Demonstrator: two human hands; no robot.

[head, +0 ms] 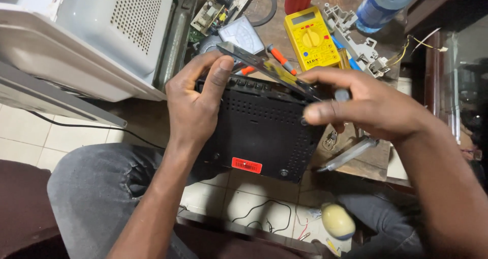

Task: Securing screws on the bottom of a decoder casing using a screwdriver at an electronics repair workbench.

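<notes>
I see a pale tiled floor below and a brown wooden bench carrying the work, its near edge running along the right.

1. White perforated appliance casing: lies tilted at the bench's far-left corner, overhanging the floor.
2. Black vented electronics box: sits at the bench's near edge, partly over my lap. Its perforated face is up. Its long axis runs left to right. A row of buttons lies on the far edge, and a red label sits near the near edge.
3. Left hand: closed on the box's far-left corner, thumb pressing on a thin dark panel strip.
4. Right hand: pinched on the strip's right end, fingers together. The strip runs diagonally from far left to near right, lifted just above the box's far edge.
5. Yellow multimeter: lies flat toward the bench's far edge, long axis pointing away from me.
6. Green circuit board: at the far edge, left of the multimeter.
7. Clear water bottle: far-right corner.
8. Orange-handled screwdriver: between strip and multimeter.
</notes>
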